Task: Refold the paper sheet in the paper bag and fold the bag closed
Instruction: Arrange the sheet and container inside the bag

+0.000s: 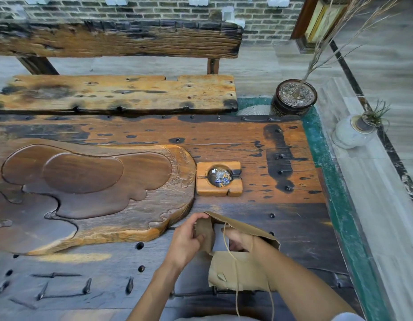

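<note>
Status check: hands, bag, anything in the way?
Left hand pinching bag rim open. Right hand inside bag, grip hidden. Bag still open on table. Nothing blocking; ashtray well clear.

From where I sit, the paper bag (pixel 233 272) looks like matt brown kraft paper, creased and torn at the edges, with thin twine handles (pixel 235 286). The worktop (pixel 270 154) is rough weathered wood studded with dark metal nails; the carved tray (pixel 85 181) looks smoother, with a slight sheen.
</note>
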The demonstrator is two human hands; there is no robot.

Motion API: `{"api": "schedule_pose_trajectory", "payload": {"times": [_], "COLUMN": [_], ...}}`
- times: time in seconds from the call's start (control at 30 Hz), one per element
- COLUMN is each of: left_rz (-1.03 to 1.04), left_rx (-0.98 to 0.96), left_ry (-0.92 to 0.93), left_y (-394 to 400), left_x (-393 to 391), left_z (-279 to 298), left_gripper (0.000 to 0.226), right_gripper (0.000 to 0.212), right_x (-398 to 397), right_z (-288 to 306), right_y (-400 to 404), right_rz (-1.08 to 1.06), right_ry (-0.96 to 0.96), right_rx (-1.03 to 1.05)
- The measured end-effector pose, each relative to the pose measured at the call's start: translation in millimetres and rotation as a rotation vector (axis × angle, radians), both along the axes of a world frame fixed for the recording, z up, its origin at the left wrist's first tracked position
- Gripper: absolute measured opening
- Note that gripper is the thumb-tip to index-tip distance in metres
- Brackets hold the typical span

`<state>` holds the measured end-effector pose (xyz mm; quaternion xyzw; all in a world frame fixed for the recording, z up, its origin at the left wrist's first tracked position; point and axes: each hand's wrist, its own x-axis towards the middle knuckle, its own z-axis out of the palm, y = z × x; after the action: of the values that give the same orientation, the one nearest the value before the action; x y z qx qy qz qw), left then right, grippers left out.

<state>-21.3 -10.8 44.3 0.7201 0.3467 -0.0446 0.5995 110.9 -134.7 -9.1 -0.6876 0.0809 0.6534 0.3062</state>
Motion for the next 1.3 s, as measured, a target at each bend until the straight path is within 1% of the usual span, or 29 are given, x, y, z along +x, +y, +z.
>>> {"api": "schedule_pose_trajectory", "payload": {"times": [0.07,0.13,0.27,0.37,0.43,0.5,0.6,0.67,0.7,0.73,0.8,0.87,0.93,1.03,1.1,1.13,1.2,1.3], "left_rz": [-0.011,-0.023,-0.06,-0.097,-0.107,-0.107,-0.093,-0.09,-0.086,-0.082,-0.075,-0.077,-0.081,-0.092,-0.105,-0.109,-0.118,-0.118], "left_rx": [0.004,-0.005,0.009,0.029,0.036,0.04,0.027,0.024,0.021,0.022,0.02,0.017,0.021,0.027,0.031,0.034,0.048,0.057], "left_ry": [0.009,0.005,-0.009,-0.01,-0.019,-0.016,-0.02,-0.022,-0.025,-0.022,-0.016,-0.01,-0.002,0.0,-0.002,-0.006,-0.006,-0.007], "left_y": [0,0,-3,-5,-6,-6,-6,-6,-6,-6,-6,-6,-6,-7,-10,-11,-12,-12], "left_x": [1,2,6,8,9,10,10,10,10,10,10,9,7,7,8,9,10,12], "left_z": [0,0,5,7,6,7,12,14,15,16,18,19,18,20,23,25,28,30], "left_gripper": [0.063,0.064,0.063,0.064,0.062,0.059,0.056,0.058,0.059,0.06,0.063,0.063,0.062,0.062,0.061,0.061,0.06,0.063], "right_gripper": [0.035,0.048,0.051,0.046,0.044,0.041,0.042,0.033,0.037,0.048,0.079,0.107,0.12,0.123,0.124,0.12,0.107,0.089], "right_x": [6,12,21,25,25,24,24,26,27,28,28,29,29,28,29,31,33,35], "right_z": [0,-9,-7,0,15,27,31,27,25,26,27,30,32,30,28,27,24,17], "right_y": [-2,-6,-15,-25,-28,-30,-38,-46,-50,-53,-57,-58,-60,-64,-63,-63,-59,-54], "right_rz": [0.059,0.141,0.241,0.38,0.476,0.548,0.555,0.553,0.58,0.616,0.731,0.84,0.92,1.068,1.07,1.041,0.948,0.761], "right_ry": [-0.043,-0.11,-0.132,-0.152,-0.183,-0.255,-0.274,-0.296,-0.318,-0.336,-0.377,-0.392,-0.377,-0.434,-0.415,-0.403,-0.383,-0.443], "right_rx": [-0.038,-0.083,-0.135,-0.16,-0.191,-0.181,-0.194,-0.221,-0.239,-0.261,-0.288,-0.27,-0.278,-0.331,-0.338,-0.332,-0.321,-0.31]}}
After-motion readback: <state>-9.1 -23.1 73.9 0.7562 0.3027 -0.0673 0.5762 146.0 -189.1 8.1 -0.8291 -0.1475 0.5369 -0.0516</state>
